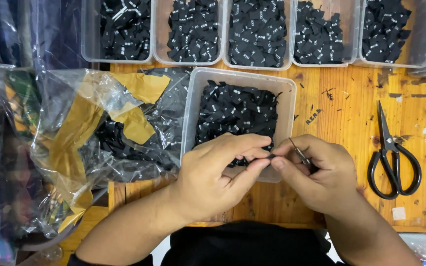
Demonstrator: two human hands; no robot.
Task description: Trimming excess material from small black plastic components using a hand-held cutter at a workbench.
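Pinched label (270, 156) mostly behind fingers (252, 153)

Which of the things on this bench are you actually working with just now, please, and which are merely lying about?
In use:
- left hand, pinching a small black label
- right hand, holding a small metal tool
- clear tub of black labels right behind the hands

Lying about:
- black scissors on the wooden table
- plastic bag with yellow tape
- back row of tubs

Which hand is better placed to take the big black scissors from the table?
Probably the right hand: the scissors lie on its side of the wooden table. But it holds a small metal tool.
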